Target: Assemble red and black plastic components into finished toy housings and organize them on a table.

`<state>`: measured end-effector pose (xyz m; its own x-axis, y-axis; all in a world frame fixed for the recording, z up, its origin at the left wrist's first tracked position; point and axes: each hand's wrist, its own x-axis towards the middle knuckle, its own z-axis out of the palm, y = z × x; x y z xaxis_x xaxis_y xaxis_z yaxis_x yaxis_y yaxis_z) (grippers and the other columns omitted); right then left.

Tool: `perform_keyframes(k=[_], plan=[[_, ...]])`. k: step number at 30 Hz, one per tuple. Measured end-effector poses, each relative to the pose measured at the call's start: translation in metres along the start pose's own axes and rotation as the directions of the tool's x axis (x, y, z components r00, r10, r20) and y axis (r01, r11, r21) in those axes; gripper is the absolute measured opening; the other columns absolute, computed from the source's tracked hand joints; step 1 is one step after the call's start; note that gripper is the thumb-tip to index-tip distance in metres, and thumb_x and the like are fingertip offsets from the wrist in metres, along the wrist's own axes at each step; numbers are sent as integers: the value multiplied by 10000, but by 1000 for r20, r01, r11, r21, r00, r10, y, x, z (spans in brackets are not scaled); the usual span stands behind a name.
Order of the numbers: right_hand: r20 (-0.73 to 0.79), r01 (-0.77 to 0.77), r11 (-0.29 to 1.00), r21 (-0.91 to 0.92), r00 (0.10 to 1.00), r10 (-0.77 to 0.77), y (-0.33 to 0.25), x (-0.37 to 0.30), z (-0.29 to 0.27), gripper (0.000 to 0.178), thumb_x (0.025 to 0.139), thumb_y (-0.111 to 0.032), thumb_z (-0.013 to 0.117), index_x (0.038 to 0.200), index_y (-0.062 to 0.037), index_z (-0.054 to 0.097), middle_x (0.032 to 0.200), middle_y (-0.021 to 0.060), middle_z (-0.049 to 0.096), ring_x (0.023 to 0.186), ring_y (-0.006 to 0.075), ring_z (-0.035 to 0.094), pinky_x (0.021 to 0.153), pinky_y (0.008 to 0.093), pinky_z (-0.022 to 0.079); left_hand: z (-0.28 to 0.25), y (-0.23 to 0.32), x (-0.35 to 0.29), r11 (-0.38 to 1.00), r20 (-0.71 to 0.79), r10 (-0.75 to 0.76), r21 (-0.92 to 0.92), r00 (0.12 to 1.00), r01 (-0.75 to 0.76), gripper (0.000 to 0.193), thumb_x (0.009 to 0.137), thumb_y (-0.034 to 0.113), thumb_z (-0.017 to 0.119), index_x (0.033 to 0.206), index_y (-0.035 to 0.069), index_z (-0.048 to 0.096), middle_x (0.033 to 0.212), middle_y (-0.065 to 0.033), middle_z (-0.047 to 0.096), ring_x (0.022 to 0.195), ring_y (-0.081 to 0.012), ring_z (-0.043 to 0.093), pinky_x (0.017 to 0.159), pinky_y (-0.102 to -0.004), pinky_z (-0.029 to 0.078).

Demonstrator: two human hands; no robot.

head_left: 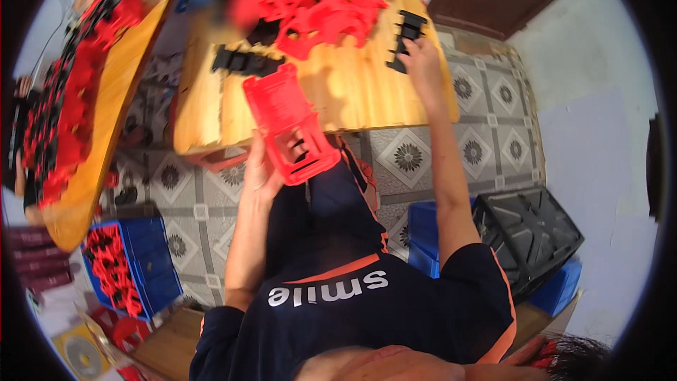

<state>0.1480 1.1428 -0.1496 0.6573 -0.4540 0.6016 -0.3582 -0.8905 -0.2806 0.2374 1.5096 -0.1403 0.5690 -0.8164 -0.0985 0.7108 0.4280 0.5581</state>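
My left hand [264,169] grips a red plastic frame [282,102] by its lower left side, holding it up in front of the near edge of the wooden table [367,102]. The frame has a flat panel at its upper end and an open, boxy lower end. Out to the right, my right hand [421,60] has its fingers closed on a black plastic piece [410,27] with notched edges, at the table's right side. A similar black piece [247,62] lies on the table just beyond the red frame.
A heap of red plastic parts [324,0] covers the table's far middle. On the left, another wooden table [134,85] carries rows of red and black parts [77,106]. A blue crate [144,261] with red parts stands below it. To my right sits a black crate [529,233].
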Motion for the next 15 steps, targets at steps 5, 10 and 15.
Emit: perform_keyframes(k=[5,10,15], plan=[[-36,-42,959,281,998,55,-21,-24,-47,296,782,-54,705,1075,-27,669,1013,135,589,1004,283,582,840,366,471,14,6,-15,994,92,28,-112,995,-17,843,841,702,482,1370,45,458,1286,-194,572,1058,-321,623,928,-458,511],[51,16,468,884,990,-131,-129,-49,-120,332,757,48,645,1083,-10,673,1327,129,510,1273,275,464,1068,375,353,-18,10,-19,977,95,-190,119,977,178,783,901,671,435,1316,10,497,1172,-193,629,991,-276,644,830,-414,550],[259,-216,148,965,876,-406,-184,-37,-64,267,895,-42,614,1161,-46,638,1387,151,494,1307,245,448,1078,371,343,-1,24,-14,862,95,-391,386,915,329,722,931,644,422,1282,15,479,1088,-189,651,845,-255,687,671,-342,582]])
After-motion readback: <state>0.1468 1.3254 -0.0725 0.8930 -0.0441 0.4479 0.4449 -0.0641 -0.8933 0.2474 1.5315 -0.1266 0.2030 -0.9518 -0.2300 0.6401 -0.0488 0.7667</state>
